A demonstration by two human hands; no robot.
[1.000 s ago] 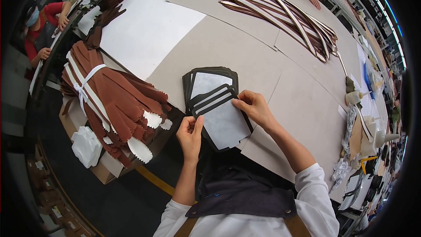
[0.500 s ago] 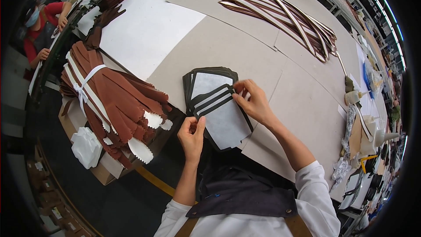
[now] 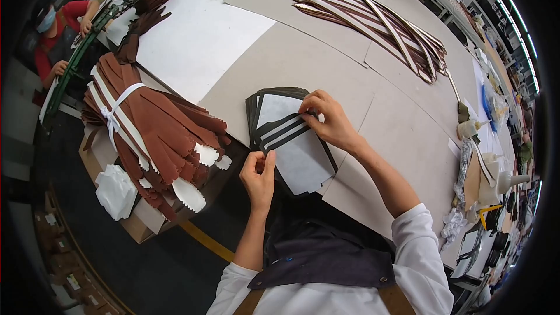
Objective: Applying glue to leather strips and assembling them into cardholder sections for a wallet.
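Observation:
A dark green slotted panel [image 3: 279, 139] with pale stripes showing between its bars lies slantwise over a stack of pieces. The top piece in the stack has a pale grey face [image 3: 300, 166] and a dark border; fanned dark edges show at its far left. My left hand [image 3: 257, 182] pinches the panel's near left corner between thumb and finger. At the panel's far right end, my right hand [image 3: 331, 121] is closed with its thumb and fingertips on the upper edge. The fingertips partly cover that end.
Left of me, brown strips [image 3: 146, 122] tied with white ribbon lie on a cardboard box [image 3: 140, 230] beside a white wad [image 3: 116, 192]. Long brown and white strips [image 3: 373, 23] lie at the far right. Squeeze bottles [image 3: 507, 184] stand at the right edge. A co-worker [image 3: 61, 35] stands far left.
My right hand has moved slightly left and up along the panel's edge, with its fingers curled further over it. My left hand stays at the near corner, shifted slightly.

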